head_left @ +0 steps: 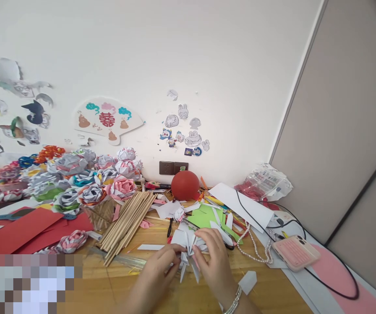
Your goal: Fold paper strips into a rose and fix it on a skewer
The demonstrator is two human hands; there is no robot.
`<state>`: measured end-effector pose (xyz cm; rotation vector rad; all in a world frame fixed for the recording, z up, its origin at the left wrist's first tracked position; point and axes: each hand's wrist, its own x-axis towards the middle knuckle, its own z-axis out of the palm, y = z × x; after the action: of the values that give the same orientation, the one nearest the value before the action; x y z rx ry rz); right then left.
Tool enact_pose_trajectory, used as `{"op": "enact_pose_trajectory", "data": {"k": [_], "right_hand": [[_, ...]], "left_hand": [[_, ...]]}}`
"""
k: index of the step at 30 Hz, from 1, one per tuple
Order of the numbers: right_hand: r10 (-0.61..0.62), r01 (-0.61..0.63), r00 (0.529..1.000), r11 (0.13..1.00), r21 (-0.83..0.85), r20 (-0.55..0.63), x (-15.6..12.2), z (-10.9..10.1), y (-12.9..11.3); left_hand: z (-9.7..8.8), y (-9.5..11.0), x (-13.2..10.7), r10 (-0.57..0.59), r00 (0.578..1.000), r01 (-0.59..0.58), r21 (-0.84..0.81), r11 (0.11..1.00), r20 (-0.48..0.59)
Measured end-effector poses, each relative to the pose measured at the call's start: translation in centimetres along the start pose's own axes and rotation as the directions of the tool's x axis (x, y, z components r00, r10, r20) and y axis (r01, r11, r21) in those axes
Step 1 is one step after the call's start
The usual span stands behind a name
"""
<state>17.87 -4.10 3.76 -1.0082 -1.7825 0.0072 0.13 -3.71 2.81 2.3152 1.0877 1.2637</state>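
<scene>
My left hand (157,270) and my right hand (212,259) meet over the wooden table (116,283), both pinched on a folded white paper piece (188,250) with pointed petals that hangs between them. The fingers of each hand are closed on the paper's edges. My right wrist wears a bead bracelet (233,301). A small loose white paper slip (248,281) lies just right of my right hand. A white paper strip (150,247) lies just beyond my left hand.
A bundle of wooden sticks (127,224) lies left of my hands, with many paper flowers (86,179) behind. Red paper sheets (24,233) cover the left. A red ball (185,185), green paper scraps (207,216), a pearl string (256,255), a pink phone (295,252) and black cable (334,266) lie right.
</scene>
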Motion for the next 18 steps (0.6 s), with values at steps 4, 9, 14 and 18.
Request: {"op": "enact_pose_trajectory", "data": {"k": [4,9,14,18], "right_hand": [[0.156,-0.157,0.988,0.985,0.074,0.022,-0.3,0.8,0.6],[0.249,-0.252,0.968,0.951,0.181,0.039,-0.4,1.2,0.7],[0.166,-0.161,0.986,0.976,0.144,-0.022,0.1,0.6,0.4],[0.144,-0.137,0.986,0.986,0.092,-0.080,0.2,0.2,0.5]], "left_hand": [[0.6,-0.6,-0.6,0.058,0.998,-0.059,0.056,0.997,0.026],[0.5,-0.2,-0.5,-0.028,0.998,0.026,0.025,0.999,0.053],[-0.2,0.6,0.7,-0.241,0.970,0.243,-0.123,0.962,0.036],[-0.2,-0.4,1.3,-0.379,0.924,0.350,-0.301,0.887,-0.042]]}}
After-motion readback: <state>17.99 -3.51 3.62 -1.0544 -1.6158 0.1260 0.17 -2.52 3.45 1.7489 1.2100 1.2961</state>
